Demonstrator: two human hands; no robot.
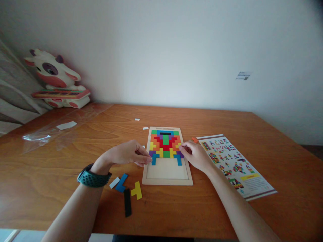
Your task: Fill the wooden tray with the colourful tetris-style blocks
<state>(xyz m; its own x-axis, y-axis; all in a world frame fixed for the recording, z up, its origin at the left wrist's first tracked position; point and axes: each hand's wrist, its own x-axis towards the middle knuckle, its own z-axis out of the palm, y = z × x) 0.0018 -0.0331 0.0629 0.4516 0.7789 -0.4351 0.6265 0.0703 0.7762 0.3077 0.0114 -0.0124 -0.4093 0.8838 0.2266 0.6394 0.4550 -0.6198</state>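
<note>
A pale wooden puzzle tray (167,182) lies on the table; its far half is filled with several coloured blocks (165,144) and its near half is bare. My left hand (127,153), with a dark watch on the wrist, rests at the tray's left edge, fingertips touching a blue piece (154,158). My right hand (195,154) is at the tray's right edge, fingertips on the purple and blue pieces there. Neither hand lifts a piece. Loose pieces lie near my left forearm: light blue (114,183), blue (121,183), yellow (136,190), black (127,202).
A printed pattern sheet (233,164) lies right of the tray, with a small orange piece (194,139) by its far corner. Clear plastic wrap (50,132) sits at the far left. A cow-shaped toy (57,80) stands against the wall. The table's front edge is close.
</note>
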